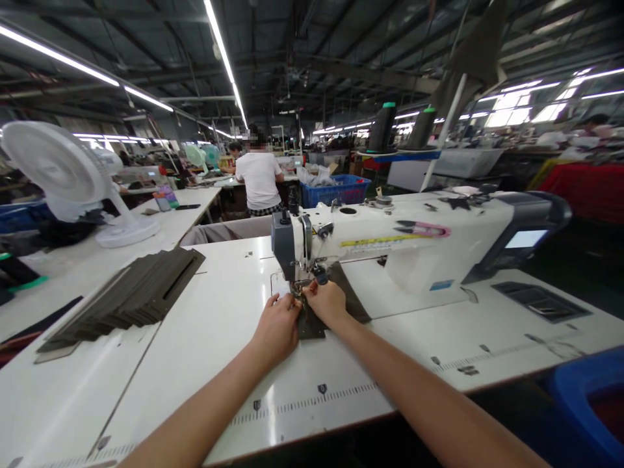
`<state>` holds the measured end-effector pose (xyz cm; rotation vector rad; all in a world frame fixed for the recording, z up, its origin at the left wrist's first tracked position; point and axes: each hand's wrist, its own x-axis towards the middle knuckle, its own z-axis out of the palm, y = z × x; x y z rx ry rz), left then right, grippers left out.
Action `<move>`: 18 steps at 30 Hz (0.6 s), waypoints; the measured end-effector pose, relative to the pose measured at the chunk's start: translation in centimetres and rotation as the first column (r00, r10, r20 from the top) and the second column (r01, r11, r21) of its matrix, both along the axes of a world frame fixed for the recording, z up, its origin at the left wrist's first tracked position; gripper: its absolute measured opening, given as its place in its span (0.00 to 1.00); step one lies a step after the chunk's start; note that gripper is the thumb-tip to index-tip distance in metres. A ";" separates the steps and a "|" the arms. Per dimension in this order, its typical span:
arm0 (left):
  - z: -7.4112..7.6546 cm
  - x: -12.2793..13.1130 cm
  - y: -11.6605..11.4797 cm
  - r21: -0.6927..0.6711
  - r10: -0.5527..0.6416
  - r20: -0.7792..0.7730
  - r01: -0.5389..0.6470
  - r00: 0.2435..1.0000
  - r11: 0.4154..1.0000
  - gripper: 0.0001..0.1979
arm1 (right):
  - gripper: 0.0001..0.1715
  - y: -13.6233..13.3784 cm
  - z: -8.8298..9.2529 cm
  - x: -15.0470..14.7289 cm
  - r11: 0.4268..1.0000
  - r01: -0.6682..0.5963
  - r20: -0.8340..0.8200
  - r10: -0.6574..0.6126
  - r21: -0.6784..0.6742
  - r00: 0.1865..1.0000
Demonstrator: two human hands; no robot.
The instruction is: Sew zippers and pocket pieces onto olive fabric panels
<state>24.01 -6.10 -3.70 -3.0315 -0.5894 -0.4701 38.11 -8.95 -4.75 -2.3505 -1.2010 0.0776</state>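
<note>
Two bare hands meet at the needle of a white sewing machine (439, 250). Both rest on a dark cloth (312, 327) that lies flat on the white table (214, 351), under the machine's head. The cloth runs from just in front of the needle back and to the right beneath the arm. The left hand (277, 327) sits at the cloth's left edge with its fingers curled close together and the tips down by the foot. The right hand (328, 302) lies on top of the cloth just right of the needle, its fingers also drawn in narrow. Whether either hand pinches the cloth or only presses it cannot be told. The hands are near each other but do not touch. A fanned stack (131, 296) of like dark pieces lies well to the left on the table, and a white fan (58, 172) stands beyond it. Pink snips (423, 229) lie on top of the machine, with two dark cones (381, 127) behind. A person in a white shirt (259, 179) stands farther back, beside a blue crate (334, 192). A blue bin (592, 390) sits at the lower right.
</note>
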 end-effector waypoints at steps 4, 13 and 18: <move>-0.1 0.0 0.1 -0.008 -0.008 0.022 0.008 1.000 1.000 0.18 | 0.15 0.5 0.5 -0.7 0.999 0.040 0.032 -0.041 0.006 0.999; -1.0 -0.6 -1.0 -0.050 0.022 0.152 -0.015 0.988 0.999 0.16 | 0.20 -7.2 -0.5 -1.1 0.749 -0.643 0.280 0.591 0.157 0.756; -1.4 -0.8 -1.2 -0.068 -0.032 0.205 0.047 0.978 0.997 0.17 | 0.26 -8.4 -1.5 -0.8 0.691 -0.711 0.311 0.653 0.129 0.691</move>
